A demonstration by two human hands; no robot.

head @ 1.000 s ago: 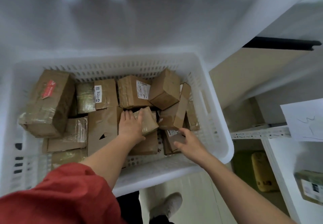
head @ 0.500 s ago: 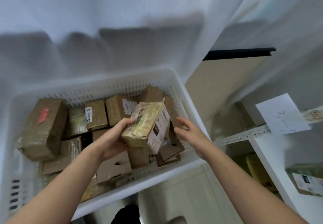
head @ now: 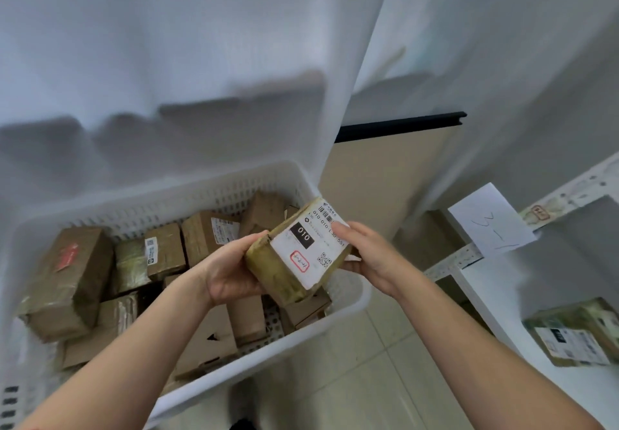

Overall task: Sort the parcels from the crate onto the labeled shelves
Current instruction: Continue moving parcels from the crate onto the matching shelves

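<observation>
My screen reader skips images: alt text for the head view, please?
The left hand and right hand hold a taped parcel, label marked 010, over a white crate of more parcels. A shelf at right carries a paper sign.

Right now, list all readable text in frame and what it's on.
"010": white on black, on the white label of the held parcel.
"010-010 L30 551": same label, beside the barcode.
"3-1": handwritten, paper sheet on the shelf edge.
Too blurred or small: red-framed sticker on that label, labels on the parcels in the crate, shelf parcel, rail tag.
</observation>
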